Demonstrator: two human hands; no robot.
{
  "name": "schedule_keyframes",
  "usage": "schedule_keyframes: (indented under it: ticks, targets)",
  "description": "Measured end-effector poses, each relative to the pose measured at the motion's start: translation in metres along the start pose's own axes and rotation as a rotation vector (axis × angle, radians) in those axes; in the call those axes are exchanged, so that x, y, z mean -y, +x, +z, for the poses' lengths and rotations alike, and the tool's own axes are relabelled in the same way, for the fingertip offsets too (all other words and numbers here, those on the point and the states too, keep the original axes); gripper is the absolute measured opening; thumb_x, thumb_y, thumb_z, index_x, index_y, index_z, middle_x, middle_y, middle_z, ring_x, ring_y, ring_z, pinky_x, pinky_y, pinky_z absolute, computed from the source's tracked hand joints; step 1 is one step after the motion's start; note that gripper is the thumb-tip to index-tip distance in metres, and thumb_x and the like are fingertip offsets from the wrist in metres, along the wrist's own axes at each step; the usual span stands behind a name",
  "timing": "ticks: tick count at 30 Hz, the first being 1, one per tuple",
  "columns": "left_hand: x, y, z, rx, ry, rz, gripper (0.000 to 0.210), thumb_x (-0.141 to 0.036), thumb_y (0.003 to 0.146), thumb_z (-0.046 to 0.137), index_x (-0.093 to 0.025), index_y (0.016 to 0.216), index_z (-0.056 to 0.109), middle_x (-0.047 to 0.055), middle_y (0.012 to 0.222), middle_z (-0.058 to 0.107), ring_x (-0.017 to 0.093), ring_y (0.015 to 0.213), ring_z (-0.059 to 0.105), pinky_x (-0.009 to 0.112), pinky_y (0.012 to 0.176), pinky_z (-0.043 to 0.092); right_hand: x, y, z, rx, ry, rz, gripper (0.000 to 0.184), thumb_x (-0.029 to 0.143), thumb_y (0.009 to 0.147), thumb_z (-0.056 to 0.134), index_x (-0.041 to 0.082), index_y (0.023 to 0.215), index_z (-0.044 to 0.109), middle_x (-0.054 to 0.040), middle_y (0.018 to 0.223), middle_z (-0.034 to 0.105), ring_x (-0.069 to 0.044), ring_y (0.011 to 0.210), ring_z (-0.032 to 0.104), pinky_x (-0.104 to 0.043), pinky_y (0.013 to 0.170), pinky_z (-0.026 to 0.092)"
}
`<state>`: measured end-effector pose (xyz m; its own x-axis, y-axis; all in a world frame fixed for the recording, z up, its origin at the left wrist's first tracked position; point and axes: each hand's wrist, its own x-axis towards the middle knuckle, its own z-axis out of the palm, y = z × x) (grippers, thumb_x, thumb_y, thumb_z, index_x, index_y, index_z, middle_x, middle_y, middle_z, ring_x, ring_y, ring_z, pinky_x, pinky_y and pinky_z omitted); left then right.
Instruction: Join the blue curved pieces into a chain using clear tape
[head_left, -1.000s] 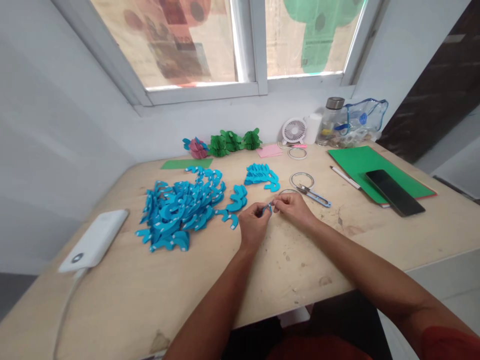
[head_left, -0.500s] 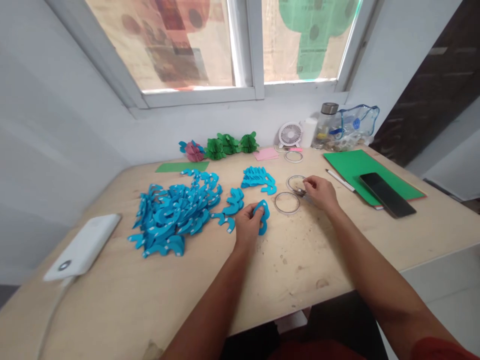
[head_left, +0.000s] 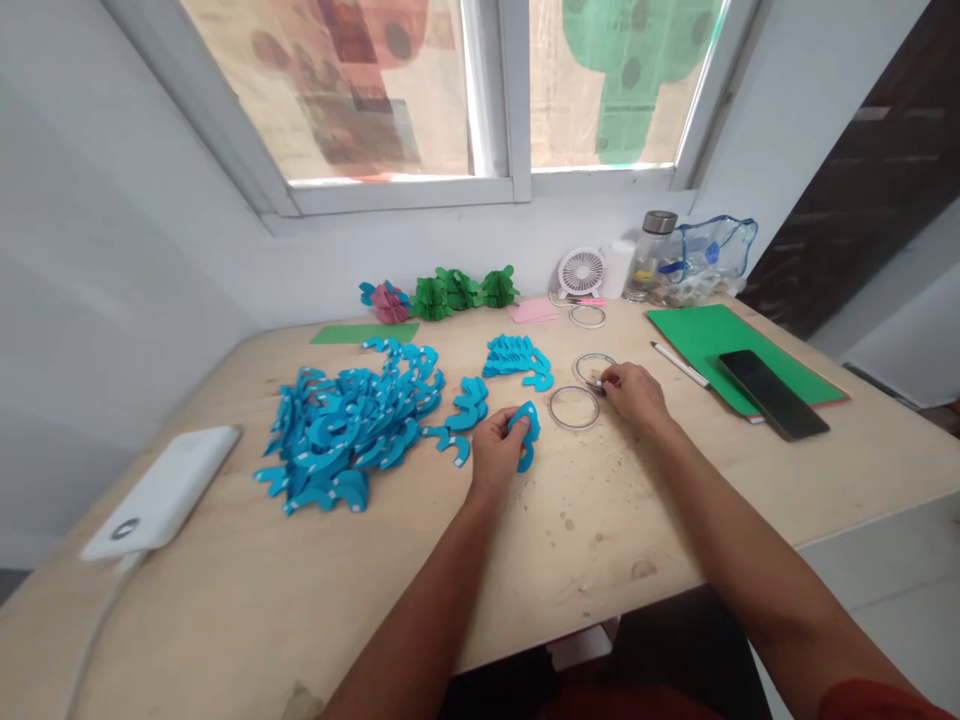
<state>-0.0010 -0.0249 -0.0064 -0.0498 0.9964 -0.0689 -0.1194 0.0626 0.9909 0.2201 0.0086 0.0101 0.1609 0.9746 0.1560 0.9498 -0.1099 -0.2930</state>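
My left hand (head_left: 496, 445) pinches a blue scalloped paper cutout (head_left: 530, 437) between thumb and fingers, just above the table. My right hand (head_left: 632, 393) has its fingertips closed at the edge of the farther tape roll (head_left: 579, 368). A small, dark, metallic-looking thing shows at those fingertips, too small to name. A second thin tape roll (head_left: 552, 410) lies flat in front of it. Left of my left hand lie a few loose blue cutouts (head_left: 466, 405) and a large heap of blue cutouts (head_left: 337, 425) with small white patches. Behind is a fanned row of blue cutouts (head_left: 514, 355).
A green sheet (head_left: 694, 345) with a phone (head_left: 774, 393) on it and a white pen (head_left: 679, 364) lie at right. At the back stand folded green paper pieces (head_left: 457, 288), a small fan (head_left: 581, 272) and a bottle (head_left: 652, 255). A white power bank (head_left: 165, 490) with a cable is at left.
My right hand has turned and lowered slightly toward the tape rolls, hiding more of the small metallic thing. My left hand keeps the blue cutout in almost the same place.
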Motion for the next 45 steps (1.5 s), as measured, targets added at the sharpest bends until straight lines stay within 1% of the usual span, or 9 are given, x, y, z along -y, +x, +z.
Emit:
schedule_keyframes:
  ticks: [17, 23, 29, 34, 37, 39, 41, 43, 45]
  targets:
    - [-0.008, -0.004, 0.002, -0.012, -0.021, -0.020, 0.030, -0.039, 0.059, 0.069, -0.012, 0.073, 0.065, -0.001, 0.051, 0.056, 0.006, 0.039, 0.042, 0.018, 0.037, 0.031, -0.002, 0.006, 0.010, -0.022, 0.045, 0.034, 0.011, 0.019, 0.077, 0.050, 0.019, 0.078, 0.062, -0.0057, 0.082, 0.063, -0.019, 0.084, 0.054, -0.027, 0.067, 0.037]
    - [-0.008, -0.004, 0.002, -0.010, -0.019, -0.008, 0.032, -0.040, 0.059, 0.069, -0.012, 0.075, 0.066, -0.001, 0.050, 0.056, 0.006, 0.038, 0.042, 0.018, 0.037, 0.032, -0.003, 0.006, 0.012, -0.036, 0.043, 0.020, 0.010, 0.021, 0.079, 0.050, 0.018, 0.077, 0.059, -0.0070, 0.085, 0.062, -0.019, 0.085, 0.053, -0.028, 0.070, 0.037]
    - [-0.007, -0.003, 0.001, -0.005, 0.005, -0.008, 0.029, -0.038, 0.061, 0.067, -0.012, 0.074, 0.066, -0.001, 0.051, 0.057, 0.006, 0.038, 0.043, 0.018, 0.037, 0.032, 0.000, 0.005, 0.013, -0.041, 0.090, 0.101, 0.011, 0.021, 0.079, 0.046, 0.019, 0.079, 0.057, -0.0065, 0.083, 0.063, -0.019, 0.080, 0.054, -0.026, 0.063, 0.035]
    - [-0.005, -0.001, 0.000, 0.001, 0.001, 0.002, 0.029, -0.037, 0.062, 0.067, -0.012, 0.075, 0.066, 0.000, 0.051, 0.057, 0.006, 0.039, 0.044, 0.018, 0.038, 0.033, 0.001, 0.003, 0.012, -0.171, 0.256, 0.154, 0.012, 0.026, 0.079, 0.045, 0.020, 0.078, 0.055, -0.0036, 0.075, 0.061, -0.018, 0.072, 0.054, -0.026, 0.062, 0.035]
    - [-0.002, 0.000, 0.000, -0.005, -0.027, 0.004, 0.027, -0.036, 0.062, 0.066, -0.012, 0.075, 0.066, 0.000, 0.052, 0.058, 0.007, 0.041, 0.047, 0.018, 0.039, 0.034, 0.006, 0.001, 0.007, -0.219, 0.503, 0.072, 0.014, 0.032, 0.077, 0.047, 0.019, 0.073, 0.053, -0.0019, 0.070, 0.059, -0.016, 0.069, 0.053, -0.026, 0.062, 0.038]
    - [-0.001, 0.002, -0.001, -0.019, -0.046, 0.003, 0.027, -0.035, 0.062, 0.066, -0.012, 0.076, 0.066, 0.001, 0.054, 0.060, 0.007, 0.042, 0.048, 0.018, 0.040, 0.034, 0.013, -0.002, 0.002, -0.157, 0.707, -0.010, 0.017, 0.035, 0.075, 0.050, 0.018, 0.071, 0.051, -0.0014, 0.068, 0.058, -0.015, 0.065, 0.052, -0.026, 0.062, 0.040]
    - [-0.001, 0.003, -0.002, -0.047, -0.073, -0.003, 0.027, -0.035, 0.061, 0.066, -0.012, 0.076, 0.065, 0.002, 0.057, 0.061, 0.007, 0.043, 0.049, 0.018, 0.040, 0.034, 0.023, -0.007, -0.004, -0.034, 0.880, -0.098, 0.018, 0.036, 0.074, 0.053, 0.018, 0.072, 0.052, -0.0026, 0.074, 0.060, -0.015, 0.068, 0.054, -0.027, 0.063, 0.041]
    - [-0.002, 0.004, -0.003, -0.083, -0.118, -0.012, 0.027, -0.035, 0.060, 0.067, -0.013, 0.076, 0.065, 0.001, 0.059, 0.061, 0.007, 0.044, 0.050, 0.018, 0.040, 0.034, 0.034, -0.014, -0.010, 0.123, 0.975, -0.231, 0.017, 0.035, 0.074, 0.055, 0.018, 0.073, 0.052, -0.0061, 0.089, 0.062, -0.017, 0.082, 0.057, -0.029, 0.071, 0.042]
    - [-0.005, 0.004, -0.003, -0.109, -0.167, -0.022, 0.027, -0.034, 0.059, 0.067, -0.012, 0.076, 0.065, 0.000, 0.059, 0.059, 0.007, 0.045, 0.049, 0.018, 0.040, 0.034, 0.045, -0.022, -0.016, 0.287, 0.986, -0.336, 0.017, 0.034, 0.076, 0.056, 0.017, 0.073, 0.052, -0.0082, 0.098, 0.061, -0.018, 0.090, 0.057, -0.030, 0.073, 0.042]
